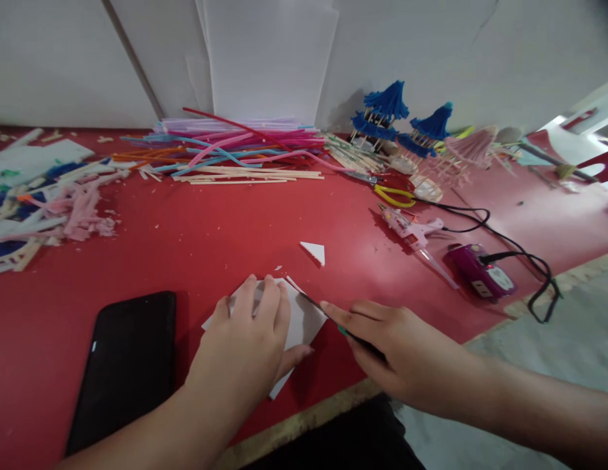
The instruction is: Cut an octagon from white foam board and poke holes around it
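My left hand (247, 336) lies with fingers spread on a piece of white card (307, 320), pressing it onto the red table. My right hand (399, 343) grips a slim dark craft knife (366, 344) with a bit of teal on it. The knife's tip meets the card's upper right edge, where a thin white sliver (294, 284) stands slightly off the edge. Just beyond the card is a small white triangular scrap (316, 252). Part of the card is hidden under my left hand.
A black phone (127, 365) lies at left, near scraps (73, 209). Colourful pipe cleaners (245, 143) and sticks (255, 173) line the back. At right are yellow-handled pliers (396, 194), a pink glue gun (414, 228), a purple power box (482, 271) with cables, and blue-roofed models (386, 101).
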A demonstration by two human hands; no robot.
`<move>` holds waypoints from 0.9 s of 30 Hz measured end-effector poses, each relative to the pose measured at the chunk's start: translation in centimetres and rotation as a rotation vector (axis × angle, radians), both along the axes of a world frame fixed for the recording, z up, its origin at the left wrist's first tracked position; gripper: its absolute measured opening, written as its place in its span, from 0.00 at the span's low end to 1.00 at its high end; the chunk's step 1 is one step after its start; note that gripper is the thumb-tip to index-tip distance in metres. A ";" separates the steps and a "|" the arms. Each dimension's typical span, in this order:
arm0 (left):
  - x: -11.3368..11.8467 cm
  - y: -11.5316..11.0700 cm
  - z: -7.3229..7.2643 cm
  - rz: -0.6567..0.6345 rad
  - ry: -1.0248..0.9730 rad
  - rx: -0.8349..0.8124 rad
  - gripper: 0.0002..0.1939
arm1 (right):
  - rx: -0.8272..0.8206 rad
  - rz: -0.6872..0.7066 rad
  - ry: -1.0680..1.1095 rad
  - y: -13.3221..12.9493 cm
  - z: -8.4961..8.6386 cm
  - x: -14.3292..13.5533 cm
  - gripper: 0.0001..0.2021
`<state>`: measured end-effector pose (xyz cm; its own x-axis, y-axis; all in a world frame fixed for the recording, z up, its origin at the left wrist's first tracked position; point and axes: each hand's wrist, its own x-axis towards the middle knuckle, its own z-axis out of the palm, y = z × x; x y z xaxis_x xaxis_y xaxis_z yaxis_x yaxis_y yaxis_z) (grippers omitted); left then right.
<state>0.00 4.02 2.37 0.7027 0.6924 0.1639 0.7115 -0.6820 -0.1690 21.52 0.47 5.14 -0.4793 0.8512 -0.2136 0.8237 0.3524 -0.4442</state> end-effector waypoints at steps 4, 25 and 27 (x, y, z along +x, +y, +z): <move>-0.1 -0.1 0.2 0.026 0.003 -0.026 0.33 | -0.034 -0.036 -0.010 -1.3 0.1 0.7 0.29; -1.1 0.1 1.6 0.156 0.045 -0.125 0.34 | 0.256 -0.043 -0.016 5.3 -1.7 2.2 0.25; -1.2 -0.1 1.6 0.177 0.054 -0.115 0.32 | 0.243 -0.020 0.036 5.7 -1.3 1.6 0.25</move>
<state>-1.18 3.95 4.02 0.5741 0.8177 0.0419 0.8139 -0.5644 -0.1383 23.12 6.22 3.87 -0.4653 0.8850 0.0151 0.8169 0.4360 -0.3776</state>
